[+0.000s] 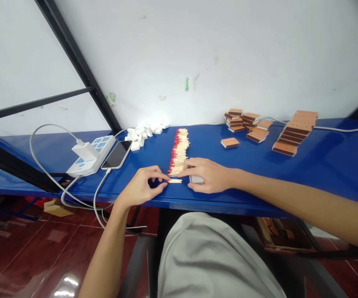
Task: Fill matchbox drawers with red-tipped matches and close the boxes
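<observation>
Nearest the camera is the light grey fabric garment (216,256) of the person, below the front edge of the blue, smooth-topped desk (210,145). On the desk, near that edge, a small group of wooden matches with red heads (175,181) lies between the two hands. The left hand (149,184) meets it at the red heads; its grip is together, thumb and index fingertip clamped on the heads. The right hand (208,176) has its grip clamped on a small white cardboard tray (196,179), with the index finger extended to the near end of a long row of red-headed wooden matches (180,151). This row runs rearward, heads to the left.

Left of the row is a cluster of white cardboard trays (141,135). Beside it lies a dark-screened smartphone (117,155) with a white cable (96,198) connected. Farther left, a white power strip with blue sockets (104,142) carries a white block charger (87,152).

To the right are a single orange-brown cardboard box (230,142), a loose pile of similar boxes (248,124) behind it, and a leaning stack of orange-brown boxes (296,130). A white wall (166,49) stands behind.
</observation>
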The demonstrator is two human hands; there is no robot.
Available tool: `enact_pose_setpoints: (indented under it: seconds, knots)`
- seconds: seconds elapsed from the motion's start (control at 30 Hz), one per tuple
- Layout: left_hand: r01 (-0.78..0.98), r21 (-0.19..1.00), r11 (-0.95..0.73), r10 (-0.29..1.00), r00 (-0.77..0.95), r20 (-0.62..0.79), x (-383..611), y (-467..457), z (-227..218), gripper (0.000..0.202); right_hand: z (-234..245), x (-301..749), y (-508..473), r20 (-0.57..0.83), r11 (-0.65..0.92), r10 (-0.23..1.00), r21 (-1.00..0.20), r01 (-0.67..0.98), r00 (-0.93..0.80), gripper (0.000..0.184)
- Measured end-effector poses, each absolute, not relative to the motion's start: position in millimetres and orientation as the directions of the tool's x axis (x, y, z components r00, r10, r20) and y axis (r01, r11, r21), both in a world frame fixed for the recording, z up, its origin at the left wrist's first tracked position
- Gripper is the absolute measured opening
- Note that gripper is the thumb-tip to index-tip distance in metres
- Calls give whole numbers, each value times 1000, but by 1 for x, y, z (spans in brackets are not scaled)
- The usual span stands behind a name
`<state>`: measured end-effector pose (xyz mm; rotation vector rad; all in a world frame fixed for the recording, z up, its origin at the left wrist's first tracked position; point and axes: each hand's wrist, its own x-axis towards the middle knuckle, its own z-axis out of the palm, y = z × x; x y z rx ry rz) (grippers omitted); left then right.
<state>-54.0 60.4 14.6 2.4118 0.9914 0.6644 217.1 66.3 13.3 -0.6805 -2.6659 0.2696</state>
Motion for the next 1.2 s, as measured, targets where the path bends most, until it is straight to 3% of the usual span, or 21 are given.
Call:
enact_pose_setpoints:
  seconds: [0.5,1.2]
  knots:
    - [602,463,-651,754,587,295,-54,61,13,20,11,217,67,316,870,490,-237,433,-812,39]
    - [574,485,-660,741,606,290,-54,60,14,19,12,217,67,306,862,505,-232,451,-807,36]
